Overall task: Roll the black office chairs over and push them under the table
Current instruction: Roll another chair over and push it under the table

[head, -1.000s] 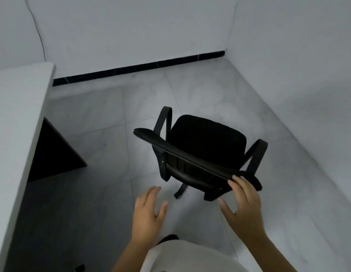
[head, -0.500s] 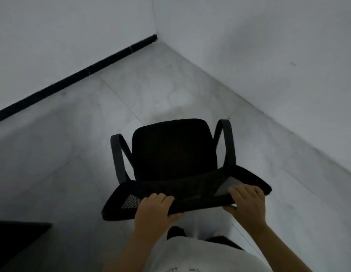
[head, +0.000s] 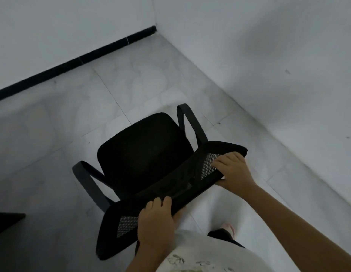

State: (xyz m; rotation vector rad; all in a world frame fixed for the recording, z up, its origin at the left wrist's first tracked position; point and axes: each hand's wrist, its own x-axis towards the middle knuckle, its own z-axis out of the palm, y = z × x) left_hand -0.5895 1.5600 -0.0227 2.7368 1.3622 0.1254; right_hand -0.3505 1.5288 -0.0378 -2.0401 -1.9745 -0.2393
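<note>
A black office chair (head: 143,154) with a mesh backrest and two armrests stands on the pale tiled floor just in front of me, its seat facing away toward the room's corner. My left hand (head: 156,222) grips the top edge of the backrest near its left half, fingers curled over the rim. My right hand (head: 232,171) grips the same top edge at its right end. The chair's base and wheels are hidden under the seat. The table shows only as a dark piece (head: 6,220) at the left edge.
Two white walls meet in a corner (head: 156,28) ahead, the left one with a black skirting strip (head: 72,61). The right wall runs close beside the chair. Open tiled floor (head: 53,124) lies to the left. My foot (head: 227,228) is on the floor below the backrest.
My left hand went from hovering open to gripping the backrest. The chair has since turned, its seat now pointing up-left, and the view has swung away from the table.
</note>
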